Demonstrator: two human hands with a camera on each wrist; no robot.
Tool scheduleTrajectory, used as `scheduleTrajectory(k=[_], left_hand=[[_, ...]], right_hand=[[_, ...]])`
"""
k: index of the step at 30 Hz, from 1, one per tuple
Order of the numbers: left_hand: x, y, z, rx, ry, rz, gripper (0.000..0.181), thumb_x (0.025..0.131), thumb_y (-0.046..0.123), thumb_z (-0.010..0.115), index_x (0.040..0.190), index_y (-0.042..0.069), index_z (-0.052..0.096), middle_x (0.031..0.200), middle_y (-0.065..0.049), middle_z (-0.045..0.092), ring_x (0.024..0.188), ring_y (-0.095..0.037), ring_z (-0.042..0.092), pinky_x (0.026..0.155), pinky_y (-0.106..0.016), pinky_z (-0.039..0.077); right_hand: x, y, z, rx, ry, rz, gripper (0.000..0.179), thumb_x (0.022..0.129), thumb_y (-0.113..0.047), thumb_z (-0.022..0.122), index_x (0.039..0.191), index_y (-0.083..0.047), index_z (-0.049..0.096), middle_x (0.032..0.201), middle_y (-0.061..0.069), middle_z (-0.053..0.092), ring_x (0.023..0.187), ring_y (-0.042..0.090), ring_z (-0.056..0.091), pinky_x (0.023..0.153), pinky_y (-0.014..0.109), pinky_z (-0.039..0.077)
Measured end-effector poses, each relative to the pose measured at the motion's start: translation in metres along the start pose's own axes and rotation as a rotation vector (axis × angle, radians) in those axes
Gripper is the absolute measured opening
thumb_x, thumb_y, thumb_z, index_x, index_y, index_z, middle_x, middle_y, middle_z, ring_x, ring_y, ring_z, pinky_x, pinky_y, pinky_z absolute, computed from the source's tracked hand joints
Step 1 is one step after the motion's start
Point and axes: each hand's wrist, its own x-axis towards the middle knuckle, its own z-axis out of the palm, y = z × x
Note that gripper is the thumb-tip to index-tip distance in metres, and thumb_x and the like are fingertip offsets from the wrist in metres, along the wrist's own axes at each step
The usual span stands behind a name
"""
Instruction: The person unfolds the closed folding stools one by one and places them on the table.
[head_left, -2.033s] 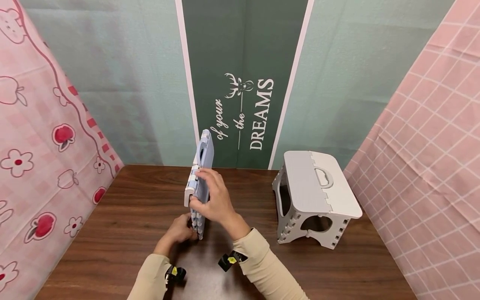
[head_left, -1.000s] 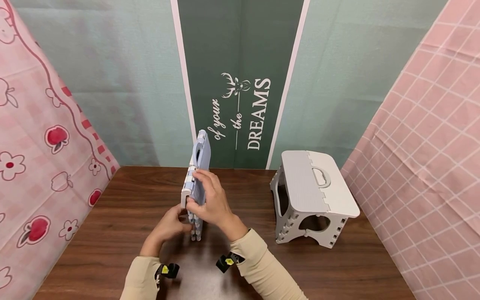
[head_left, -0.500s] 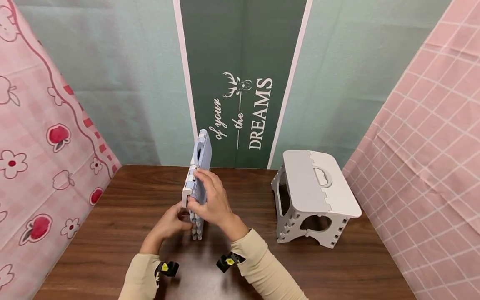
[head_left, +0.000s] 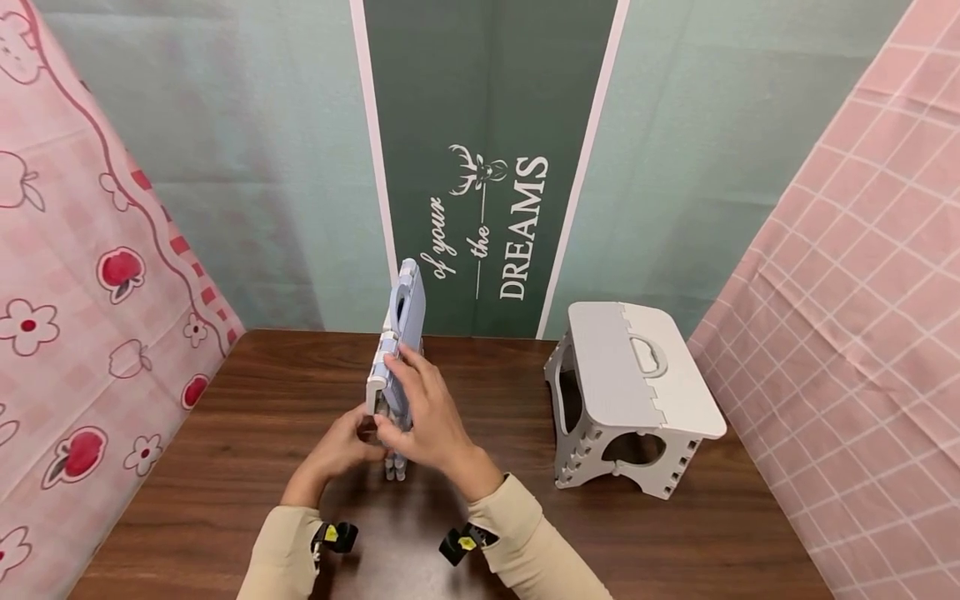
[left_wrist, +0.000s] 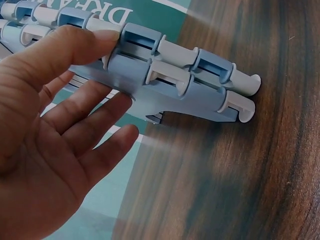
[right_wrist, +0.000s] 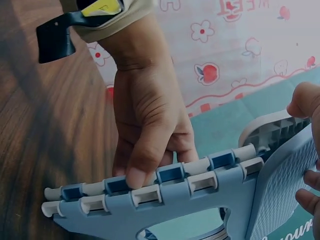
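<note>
A blue-and-white folding step stool (head_left: 411,304), folded flat, stands on edge on the table left of centre. My left hand (head_left: 341,450) holds the hinged edge of its folded legs. In the left wrist view the thumb (left_wrist: 75,45) presses the hinge knuckles, with the fingertips against the panel beneath. My right hand (head_left: 431,417) is at the stool's near upper corner. Its thumb is by the gap between the two top panels, and its fingertips touch the blue panel. The right wrist view shows this textured panel (right_wrist: 280,180) slightly apart from the white one (right_wrist: 262,125).
A second folding stool (head_left: 637,375), grey and white, stands unfolded on the right of the wooden table (head_left: 270,400). Green cloth hangs behind the table. Pink patterned cloths (head_left: 82,333) close off both sides.
My left hand has moved up along the stool's leg edge from two seconds ago. My right fingers have shifted from the top edge onto the blue panel, and the gap at the near corner shows more.
</note>
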Motion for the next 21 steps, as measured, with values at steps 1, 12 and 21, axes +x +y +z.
scheduleTrajectory(k=[1, 12, 21], left_hand=[[0.0, 0.0, 0.0, -0.004, -0.001, 0.001, 0.05, 0.071, -0.005, 0.073, 0.116, -0.004, 0.051, 0.102, -0.014, 0.063, 0.095, -0.024, 0.06, 0.075, -0.032, 0.049], [0.0, -0.001, 0.0, -0.001, 0.016, 0.024, 0.051, 0.071, -0.004, 0.074, 0.118, -0.005, 0.052, 0.107, -0.017, 0.062, 0.101, -0.029, 0.058, 0.082, -0.042, 0.048], [-0.002, -0.004, 0.0, -0.031, 0.005, 0.007, 0.054, 0.071, -0.006, 0.073, 0.12, -0.007, 0.05, 0.108, -0.022, 0.06, 0.103, -0.036, 0.057, 0.081, -0.045, 0.048]], right_hand=[[-0.001, 0.0, 0.0, -0.014, 0.003, -0.012, 0.074, 0.069, -0.018, 0.069, 0.135, -0.002, 0.04, 0.136, 0.022, 0.039, 0.118, 0.032, 0.044, 0.095, 0.038, 0.038], [-0.021, 0.005, -0.001, -0.021, 0.012, -0.005, 0.075, 0.069, -0.02, 0.07, 0.134, 0.002, 0.04, 0.133, 0.023, 0.041, 0.118, 0.032, 0.044, 0.096, 0.04, 0.038], [-0.037, 0.011, 0.006, 0.009, 0.017, 0.039, 0.077, 0.068, -0.018, 0.073, 0.133, 0.006, 0.04, 0.129, 0.025, 0.044, 0.119, 0.032, 0.043, 0.097, 0.039, 0.037]])
